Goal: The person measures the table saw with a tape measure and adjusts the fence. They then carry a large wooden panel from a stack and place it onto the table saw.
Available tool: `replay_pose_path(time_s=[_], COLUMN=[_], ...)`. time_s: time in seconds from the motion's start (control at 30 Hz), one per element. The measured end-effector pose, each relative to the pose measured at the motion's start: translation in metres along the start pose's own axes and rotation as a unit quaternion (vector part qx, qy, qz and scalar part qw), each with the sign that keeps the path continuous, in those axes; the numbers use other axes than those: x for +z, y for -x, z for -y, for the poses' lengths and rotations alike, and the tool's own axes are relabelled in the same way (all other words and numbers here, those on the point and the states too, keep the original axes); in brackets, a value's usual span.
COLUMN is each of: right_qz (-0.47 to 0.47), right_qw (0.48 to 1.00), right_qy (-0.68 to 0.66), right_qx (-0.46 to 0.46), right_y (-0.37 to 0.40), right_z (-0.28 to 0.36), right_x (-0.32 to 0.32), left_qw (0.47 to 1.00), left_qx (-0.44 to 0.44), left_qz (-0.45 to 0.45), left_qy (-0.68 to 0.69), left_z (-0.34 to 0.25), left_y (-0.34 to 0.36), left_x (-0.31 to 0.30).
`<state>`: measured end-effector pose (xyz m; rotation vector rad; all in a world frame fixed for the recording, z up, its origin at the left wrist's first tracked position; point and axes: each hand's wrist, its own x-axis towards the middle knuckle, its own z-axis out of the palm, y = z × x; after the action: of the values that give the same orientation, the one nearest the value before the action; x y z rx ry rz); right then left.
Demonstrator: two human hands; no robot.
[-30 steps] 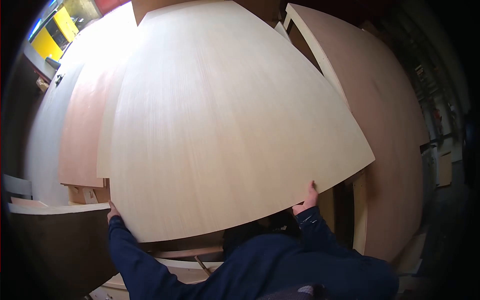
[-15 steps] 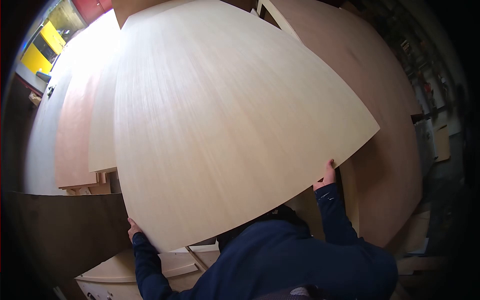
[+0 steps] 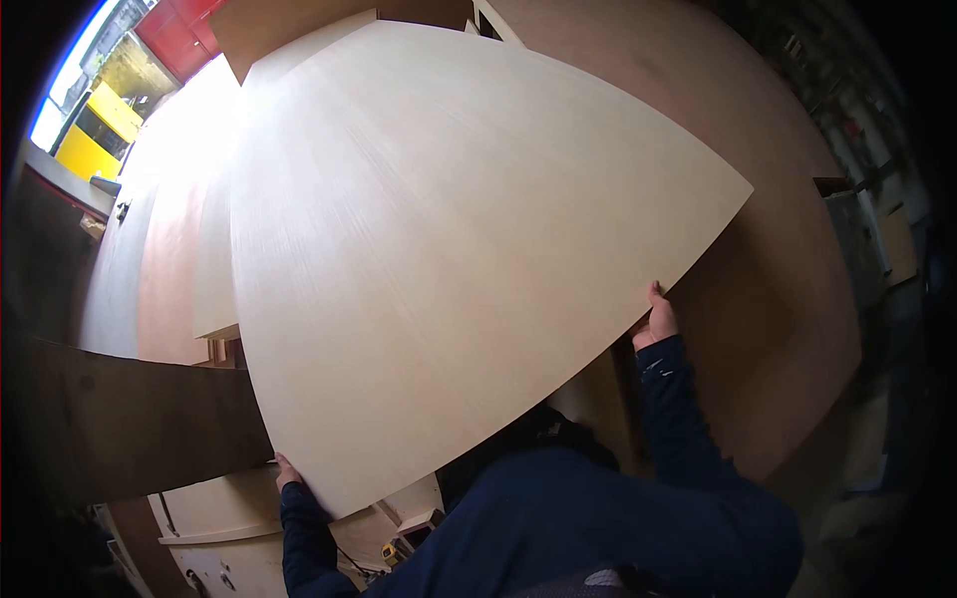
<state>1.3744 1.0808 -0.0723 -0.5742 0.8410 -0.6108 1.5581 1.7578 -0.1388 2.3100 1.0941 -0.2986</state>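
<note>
A large pale plywood sheet [image 3: 439,239] fills most of the view, tilted with its right corner raised. My left hand [image 3: 287,470] grips its lower left corner from below. My right hand [image 3: 656,321] grips the lower edge near the right corner. Both arms are in dark blue sleeves.
More sheets stand behind: pale and pinkish boards [image 3: 169,239] at left, a big brown board [image 3: 778,259] at right. A dark board [image 3: 120,419] juts in at lower left. A white curved piece [image 3: 229,508] lies below. Yellow and red shapes [image 3: 95,130] show at top left.
The pale sheet has rotated, its right corner rising and its left corner dropping. My right hand went up with it; my left hand moved lower and to the right.
</note>
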Motion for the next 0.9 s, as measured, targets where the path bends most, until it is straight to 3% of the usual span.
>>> replay_pose_path(time_s=[0.1,0.13,0.2,0.23,0.27,0.3,0.33,0.37,0.4,0.43,0.47,0.5,0.53,0.57,0.6,0.63,0.67,0.8,0.9], right_qz=[-0.057,-0.065,-0.080,-0.072,-0.036,-0.024,-0.037,-0.065,-0.016,0.017,0.067,0.073,0.151,0.237,0.225,0.276,0.322,0.342,0.297], right_qw=[0.998,0.998,0.991,0.994,0.998,0.999,0.994,0.994,0.997,0.989,0.982,0.933,0.873,0.831,0.841,0.774,0.685,0.671,0.727], right_qy=[0.016,0.012,0.038,0.004,-0.045,-0.027,0.081,0.083,0.073,0.117,0.161,0.312,0.409,0.445,0.426,0.537,0.638,0.632,0.605], right_qx=[-0.011,-0.012,-0.099,-0.083,-0.038,-0.026,-0.070,-0.018,0.004,0.091,0.078,0.167,0.221,0.236,0.246,0.194,0.140,0.181,0.132], right_y=[-0.002,-0.013,-0.031,-0.028,-0.018,0.004,0.030,0.039,0.087,0.106,0.125,0.141,0.144,0.171,0.190,0.208,0.217,0.248,0.284], right_z=[0.008,0.009,0.012,0.010,-0.003,-0.017,-0.038,-0.078,-0.089,-0.118,-0.148,-0.178,-0.221,-0.203,-0.203,-0.205,-0.200,-0.165,-0.156], right_x=[-0.004,-0.014,-0.035,-0.041,-0.049,-0.045,-0.045,-0.069,-0.044,-0.065,-0.078,-0.101,-0.137,-0.127,-0.129,-0.133,-0.142,-0.163,-0.199], left_qw=[0.999,0.999,0.998,0.996,0.998,0.999,0.998,0.993,0.985,0.973,0.973,0.957,0.963,0.978,0.990,0.981,0.981,0.966,0.949], left_qx=[-0.017,0.003,0.028,0.013,-0.011,-0.024,-0.025,-0.028,-0.034,-0.040,-0.013,-0.011,-0.041,-0.041,-0.035,-0.083,-0.078,-0.059,-0.044], left_qz=[-0.004,0.011,0.050,0.078,0.013,0.012,0.045,0.078,0.105,0.134,0.171,0.212,0.202,0.164,0.124,0.168,0.173,0.245,0.306], left_qy=[-0.027,-0.029,-0.037,0.027,-0.053,-0.026,0.029,0.081,0.132,0.184,0.156,0.197,0.174,0.125,0.062,0.058,0.045,0.060,0.063], left_z=[0.025,0.010,-0.005,0.013,0.002,0.011,0.023,0.032,0.036,0.034,0.049,0.049,0.069,0.081,0.077,0.074,0.077,0.099,0.114], left_y=[-0.029,0.000,0.055,0.045,0.072,0.075,0.075,0.084,0.104,0.126,0.131,0.164,0.160,0.171,0.200,0.219,0.226,0.272,0.295], left_x=[0.002,0.001,0.010,0.028,0.032,0.044,0.060,0.069,0.077,0.088,0.099,0.108,0.128,0.138,0.137,0.131,0.130,0.137,0.130])
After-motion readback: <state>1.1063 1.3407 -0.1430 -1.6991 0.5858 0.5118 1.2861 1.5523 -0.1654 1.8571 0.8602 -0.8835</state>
